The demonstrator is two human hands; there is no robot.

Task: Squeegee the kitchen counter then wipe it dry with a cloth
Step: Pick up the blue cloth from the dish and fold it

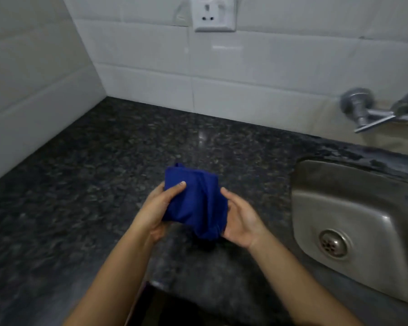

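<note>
A folded dark blue cloth (193, 201) is held between both my hands just above the dark speckled granite counter (80, 180). My left hand (158, 208) grips the cloth's left side, thumb pressed on top. My right hand (242, 220) cups its right side from below, fingers partly hidden behind the fabric. No squeegee is in view.
A steel sink (353, 222) with a round drain (333, 243) is sunk into the counter at the right. A wall tap (363, 111) sticks out above it. White tiled walls (245, 67) meet in a corner at the left, with a socket (213, 14) high up.
</note>
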